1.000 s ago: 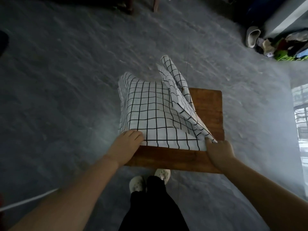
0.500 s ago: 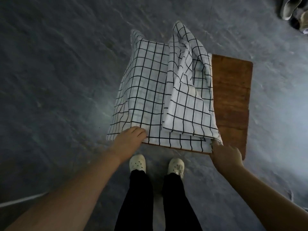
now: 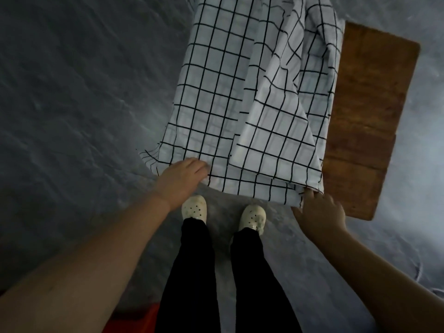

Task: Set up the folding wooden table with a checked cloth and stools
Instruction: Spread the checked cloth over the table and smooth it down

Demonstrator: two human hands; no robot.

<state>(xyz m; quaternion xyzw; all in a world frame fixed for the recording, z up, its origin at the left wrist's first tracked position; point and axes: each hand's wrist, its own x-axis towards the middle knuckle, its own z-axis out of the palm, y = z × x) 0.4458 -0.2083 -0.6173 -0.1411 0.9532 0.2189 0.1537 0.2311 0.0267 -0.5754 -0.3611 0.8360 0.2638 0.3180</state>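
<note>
Over wooden table (image 3: pixel 367 97), checked cloth (image 3: pixel 240 97) (seemingly folded), both hands at hem.

Dim, bluish light is falling across the grey floor (image 3: pixel 72 97), brightening toward the right; the checked cloth (image 3: pixel 216 97) is showing brightest, wide-angle bending is curving the edges, and fine detail is smearing softly.

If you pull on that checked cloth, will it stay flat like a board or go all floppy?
Probably floppy: the checked cloth already bunches into a loose fold in the middle and droops over the near edge of the wooden table. It likely slides easily too, as the left hand and right hand hold only its near edge. It looks light.
</note>
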